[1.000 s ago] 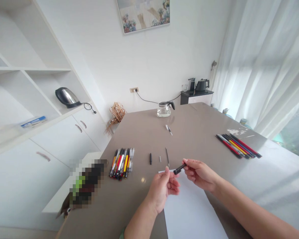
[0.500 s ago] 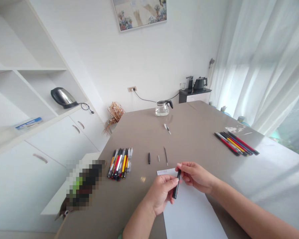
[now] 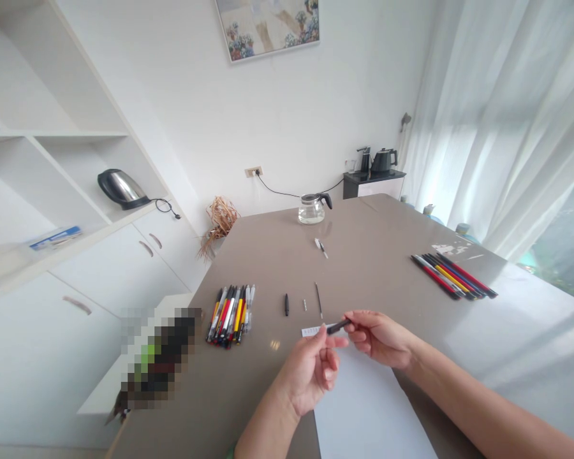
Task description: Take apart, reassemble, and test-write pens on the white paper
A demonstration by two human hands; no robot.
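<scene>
My right hand (image 3: 382, 338) pinches a black pen barrel (image 3: 339, 326) between thumb and fingertips, the barrel slanting toward the left. Just below its left end is my left hand (image 3: 313, 370), with the index finger stretched out, the thumb raised and the other fingers curled. Its thumb tip is close to the barrel; whether they touch I cannot tell. Both hands are over a white sheet of paper (image 3: 368, 408). Beyond them lie a short black pen section (image 3: 286, 305), a small spring (image 3: 305, 305) and a thin pen refill (image 3: 319, 299).
A bundle of pens (image 3: 229, 315) lies on the left of the brown table (image 3: 268, 255), another row of pens (image 3: 454, 276) on the right. Farther back are a small clear-and-black pen piece (image 3: 321, 247) and a glass pot (image 3: 312, 209) holding clear liquid.
The pen barrel has swung from steeply upright to a flatter slant and now sits in the right fingers. My left hand's grip on it has loosened, its index finger straightening.
</scene>
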